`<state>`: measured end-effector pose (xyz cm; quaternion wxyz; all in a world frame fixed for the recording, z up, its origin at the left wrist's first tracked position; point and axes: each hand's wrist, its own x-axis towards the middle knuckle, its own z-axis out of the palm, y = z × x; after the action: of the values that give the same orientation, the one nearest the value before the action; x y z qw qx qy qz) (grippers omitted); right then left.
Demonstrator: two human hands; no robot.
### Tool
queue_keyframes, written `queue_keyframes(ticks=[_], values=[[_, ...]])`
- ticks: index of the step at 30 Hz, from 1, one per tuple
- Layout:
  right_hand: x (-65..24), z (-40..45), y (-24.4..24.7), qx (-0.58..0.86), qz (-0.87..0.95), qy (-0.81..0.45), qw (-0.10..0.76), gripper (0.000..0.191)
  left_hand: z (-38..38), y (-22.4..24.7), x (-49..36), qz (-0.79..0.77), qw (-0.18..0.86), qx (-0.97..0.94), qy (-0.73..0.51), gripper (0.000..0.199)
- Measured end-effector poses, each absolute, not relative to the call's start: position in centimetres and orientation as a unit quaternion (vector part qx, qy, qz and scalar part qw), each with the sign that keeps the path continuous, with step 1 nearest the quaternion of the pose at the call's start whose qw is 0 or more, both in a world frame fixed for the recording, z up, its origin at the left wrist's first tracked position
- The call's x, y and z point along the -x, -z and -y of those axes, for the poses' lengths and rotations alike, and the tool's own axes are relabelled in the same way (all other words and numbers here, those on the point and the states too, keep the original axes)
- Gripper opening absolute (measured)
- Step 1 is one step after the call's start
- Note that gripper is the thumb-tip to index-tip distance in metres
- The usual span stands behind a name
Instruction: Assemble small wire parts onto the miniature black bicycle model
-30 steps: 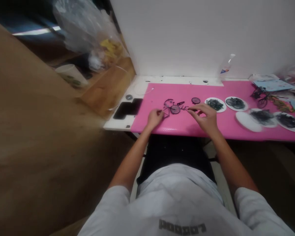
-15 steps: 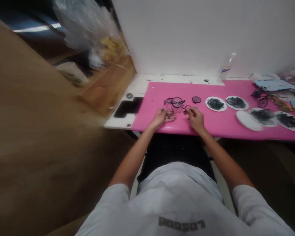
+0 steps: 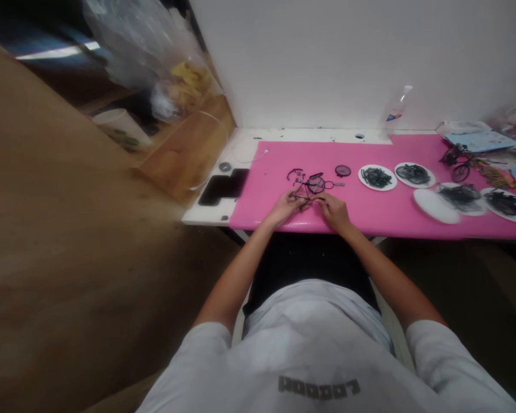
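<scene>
My left hand (image 3: pixel 285 209) is closed on a small dark bicycle frame (image 3: pixel 301 196) just above the pink mat (image 3: pixel 258 201). My right hand (image 3: pixel 333 211) meets it from the right, fingertips pinched at the frame; any small part between them is too small to make out. Beyond my hands lie a spoked wheel (image 3: pixel 316 184), a thin ring piece (image 3: pixel 329 184) and small curved dark parts (image 3: pixel 294 173). Another dark wheel (image 3: pixel 343 171) rests farther to the right.
White plates of dark parts (image 3: pixel 377 178) stand on the right, near a small assembled bicycle (image 3: pixel 460 171). A bottle (image 3: pixel 396 112) stands by the wall. Two dark flat objects (image 3: pixel 223 186) and a cable (image 3: pixel 245 160) lie left. Plastic bags (image 3: pixel 133 46) are at the upper left.
My right hand has moved left to meet my left hand at the frame. The ring piece now shows on the mat, right of the spoked wheel.
</scene>
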<state>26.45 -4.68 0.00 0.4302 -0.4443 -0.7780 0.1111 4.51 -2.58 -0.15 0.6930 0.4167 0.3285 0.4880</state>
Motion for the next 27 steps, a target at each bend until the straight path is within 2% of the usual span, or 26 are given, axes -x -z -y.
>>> queue_keyframes(ticks=[9,15,22,27], values=[[-26.4,4.5,0.1,0.437,0.787,-0.089,0.426,0.043,2.0,1.1,-3.9,-0.331,0.657,-0.484,-0.473,0.069],[-26.5,4.1,0.6,0.413,0.798,-0.064,0.434,0.045,1.7,1.6,-3.7,-0.324,0.643,-0.508,-0.473,0.078],[-26.5,3.6,0.7,0.382,0.801,-0.038,0.459,0.028,1.5,1.7,-3.8,-0.326,0.642,-0.509,-0.473,0.078],[-26.5,3.7,0.4,0.364,0.811,-0.045,0.456,0.025,1.6,1.7,-3.8,-0.324,0.637,-0.511,-0.477,0.074]])
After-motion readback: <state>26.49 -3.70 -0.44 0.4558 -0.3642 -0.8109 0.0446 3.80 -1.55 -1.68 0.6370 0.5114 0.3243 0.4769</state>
